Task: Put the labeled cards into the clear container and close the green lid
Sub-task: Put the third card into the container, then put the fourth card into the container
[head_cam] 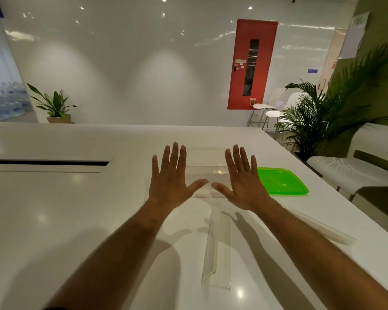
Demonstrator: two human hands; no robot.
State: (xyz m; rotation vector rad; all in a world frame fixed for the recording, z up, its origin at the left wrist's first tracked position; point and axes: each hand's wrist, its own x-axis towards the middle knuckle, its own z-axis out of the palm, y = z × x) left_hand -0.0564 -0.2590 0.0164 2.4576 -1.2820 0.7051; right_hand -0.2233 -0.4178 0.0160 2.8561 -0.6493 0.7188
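A clear container [207, 171] stands on the white table [65, 209], partly hidden behind my two hands. My left hand [173, 175] and my right hand [242, 177] are held flat above the table with fingers spread, palms down, holding nothing. The green lid [280, 181] lies flat on the table just right of my right hand. Two clear, long, folded plastic card pieces lie nearer to me: one [217, 249] points toward me between my forearms, the other [323, 227] lies at an angle beside my right forearm. I cannot read any label on them.
A dark slot [47, 163] is cut into the table at the left. The table's right edge runs diagonally past white chairs [349, 173] and a palm plant [318, 121]. A white wall with a red cabinet [251, 63] stands behind.
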